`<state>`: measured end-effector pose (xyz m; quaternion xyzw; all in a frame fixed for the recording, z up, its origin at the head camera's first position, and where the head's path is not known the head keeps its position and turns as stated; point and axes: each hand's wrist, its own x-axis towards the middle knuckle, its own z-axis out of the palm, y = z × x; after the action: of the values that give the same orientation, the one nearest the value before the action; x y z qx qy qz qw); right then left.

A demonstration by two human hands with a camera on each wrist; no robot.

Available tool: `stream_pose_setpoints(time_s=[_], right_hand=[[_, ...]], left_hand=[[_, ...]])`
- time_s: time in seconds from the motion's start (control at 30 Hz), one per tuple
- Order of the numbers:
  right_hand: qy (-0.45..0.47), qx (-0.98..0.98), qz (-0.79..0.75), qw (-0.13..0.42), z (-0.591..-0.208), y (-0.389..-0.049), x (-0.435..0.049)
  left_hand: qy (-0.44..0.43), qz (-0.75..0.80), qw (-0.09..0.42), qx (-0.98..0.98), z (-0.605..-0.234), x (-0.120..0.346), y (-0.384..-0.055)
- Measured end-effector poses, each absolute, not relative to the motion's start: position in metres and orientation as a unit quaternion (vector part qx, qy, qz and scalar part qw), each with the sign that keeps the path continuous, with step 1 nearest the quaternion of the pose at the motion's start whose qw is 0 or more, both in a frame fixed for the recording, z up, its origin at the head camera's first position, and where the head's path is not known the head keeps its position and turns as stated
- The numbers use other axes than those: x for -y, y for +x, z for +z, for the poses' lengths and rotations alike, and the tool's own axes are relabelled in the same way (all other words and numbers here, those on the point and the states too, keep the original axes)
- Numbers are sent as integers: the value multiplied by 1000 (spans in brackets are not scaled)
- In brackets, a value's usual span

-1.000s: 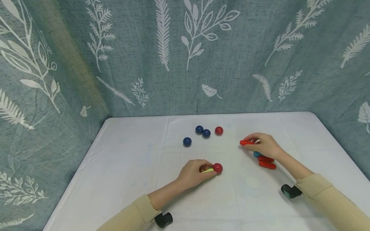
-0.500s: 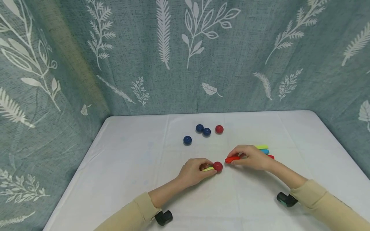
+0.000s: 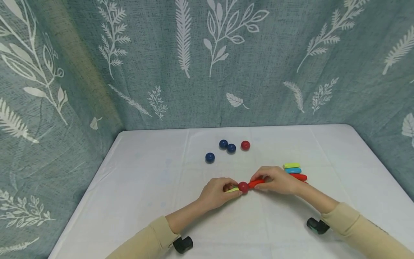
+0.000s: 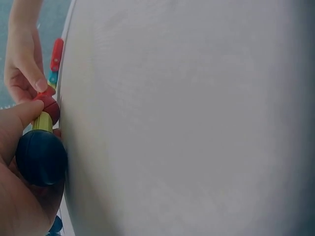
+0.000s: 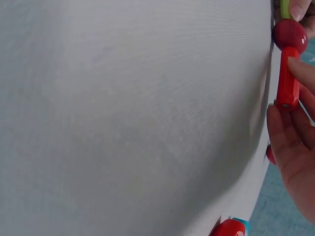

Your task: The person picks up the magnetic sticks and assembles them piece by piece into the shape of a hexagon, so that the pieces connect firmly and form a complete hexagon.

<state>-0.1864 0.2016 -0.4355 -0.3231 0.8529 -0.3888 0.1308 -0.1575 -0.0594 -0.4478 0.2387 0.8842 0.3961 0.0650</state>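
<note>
My left hand holds a yellow-green building stick low over the white table. One end of that stick meets a red ball; at the other end is a dark blue ball, hidden by the hand in the head view. Thumb and fingertips reach up to the red ball. From the other side my right hand pinches a red building stick between thumb and fingers. Its far end touches the red ball, so stick, ball and stick lie roughly in line.
Behind the hands are several loose dark blue balls and one red ball. Beyond the right hand lie a yellow-green stick, a blue stick and a red one, side by side. A leaf-patterned curtain stands behind the table.
My right hand has carried the red stick left and toward me, away from the other sticks, until its end met the red ball. The left hand has stayed in place.
</note>
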Motion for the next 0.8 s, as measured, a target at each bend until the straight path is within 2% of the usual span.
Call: stream_pose_setpoints(time_s=[0.27, 0.6, 0.7, 0.8], right_hand=[[-321, -850, -395, 139, -438, -185, -193], [-317, -845, -406, 142, -435, -191, -182], [-282, -870, -392, 97, -430, -205, -179], [-223, -900, -374, 19, -427, -226, -175]], left_hand=[[269, 364, 44, -890, -439, 55, -161], [268, 340, 23, -901, -439, 47, -163], [257, 337, 21, -906, -440, 50, -162], [246, 336, 25, -909, -441, 52, -161]])
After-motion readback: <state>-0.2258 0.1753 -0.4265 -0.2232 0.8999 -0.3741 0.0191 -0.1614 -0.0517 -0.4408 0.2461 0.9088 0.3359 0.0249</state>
